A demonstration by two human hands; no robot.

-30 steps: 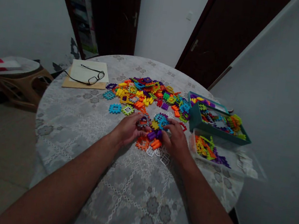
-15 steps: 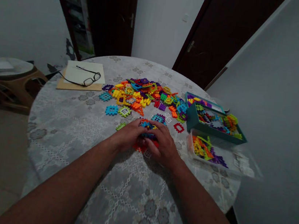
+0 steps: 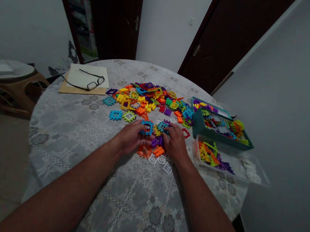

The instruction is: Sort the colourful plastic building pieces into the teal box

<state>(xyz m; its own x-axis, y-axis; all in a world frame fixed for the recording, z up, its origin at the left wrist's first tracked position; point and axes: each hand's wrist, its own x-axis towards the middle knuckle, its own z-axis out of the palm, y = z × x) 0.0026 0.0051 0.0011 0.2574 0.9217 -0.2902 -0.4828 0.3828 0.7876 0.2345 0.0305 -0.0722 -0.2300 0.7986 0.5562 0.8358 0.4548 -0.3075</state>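
Observation:
My left hand (image 3: 129, 137) is closed on a blue square frame building piece (image 3: 143, 122) with notched edges, pinching it at its left side. My right hand (image 3: 176, 141) has its fingers curled on a teal notched window piece (image 3: 162, 126); a yellow piece (image 3: 157, 131) shows just beside it. Purple pieces (image 3: 155, 142) lie between the two hands. Closer to me are an orange piece (image 3: 158, 152), an orange-red notched square (image 3: 143, 152) and several white window inserts (image 3: 168, 167).
Behind my hands spreads a pile of colourful building pieces (image 3: 149, 96). A green box (image 3: 223, 138) and a clear plastic tray (image 3: 219, 170) with pieces stand at the right. Glasses (image 3: 92, 85) rest on papers (image 3: 73, 70) at the left of the round table.
My hands have moved apart. The blue frame now shows in my left hand, and the purple, orange and white pieces that my hands covered have come into view.

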